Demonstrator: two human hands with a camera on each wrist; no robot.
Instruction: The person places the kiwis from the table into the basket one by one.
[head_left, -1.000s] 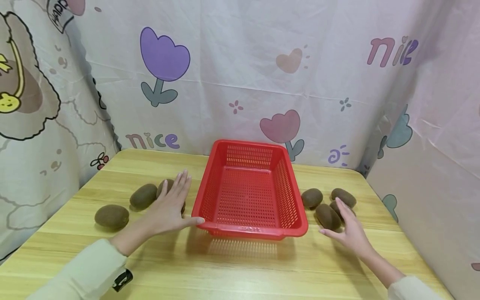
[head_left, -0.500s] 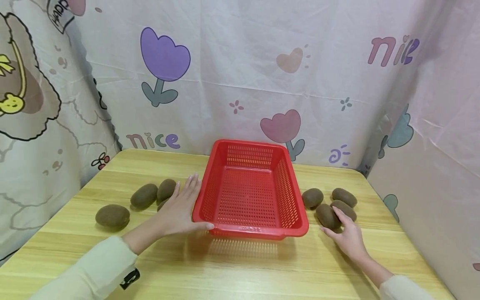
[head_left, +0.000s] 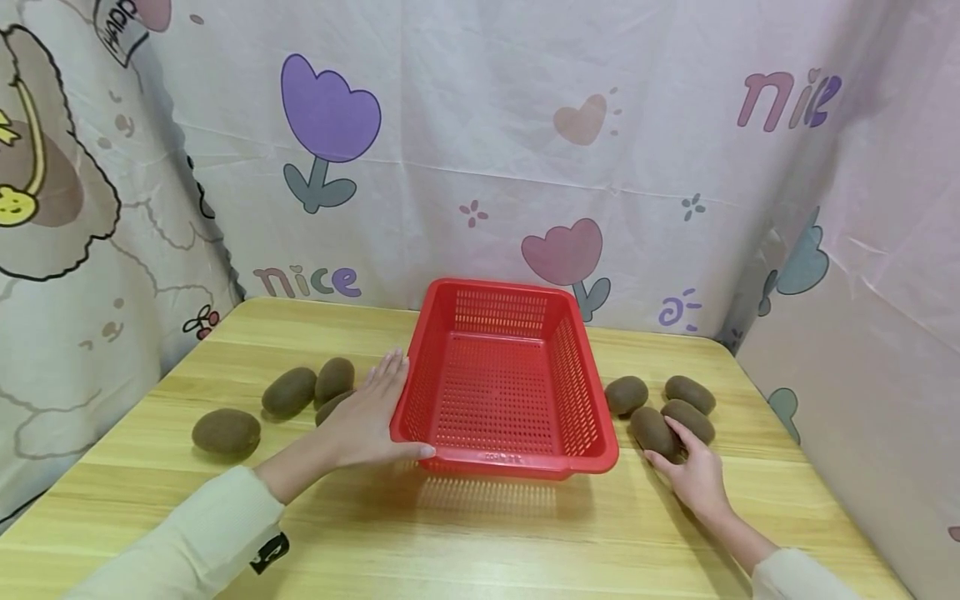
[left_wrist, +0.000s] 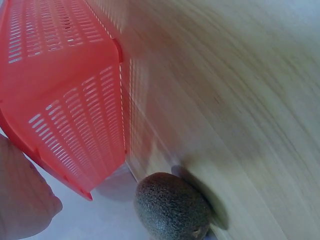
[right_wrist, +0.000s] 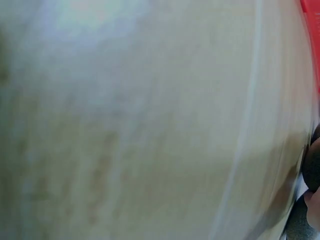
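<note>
1. Far left on the surface (head_left: pixel 480 550): a lone kiwifruit (head_left: pixel 226 433), long axis nearly side to side, well apart from the basket (head_left: pixel 501 461).
2. Next rightward: a slanted kiwifruit (head_left: pixel 289 392), then a farther kiwifruit (head_left: pixel 334 380) with long axis pointing mostly away from the body, then a half-hidden kiwifruit (head_left: pixel 328 408) partly behind the left grip (head_left: pixel 367 427).
3. Rests the left grip spread against the basket's left side, fingers straight along it, thumb over the near rim; pinches nothing there.
4. In the middle: the red basket, standing with perforated floor in sight; all visible kiwifruit outside it.
5. Just beside its right wall: a small-looking kiwifruit (head_left: pixel 627 395).
6. Slightly nearer and farther right: the gripped kiwifruit (head_left: pixel 652 432), ahead and to the left of the right grip (head_left: pixel 693 477), long axis slanting from far left to near right. Pinches it there, thumb at the near side, fingers on the right; cannot tell how firmly. Basket to its left, left grip beyond that, hence the right grip much nearer.
7. Far right: a neighbouring kiwifruit (head_left: pixel 690 422) just beside the fingers, and a rear kiwifruit (head_left: pixel 690 394) behind.
</note>
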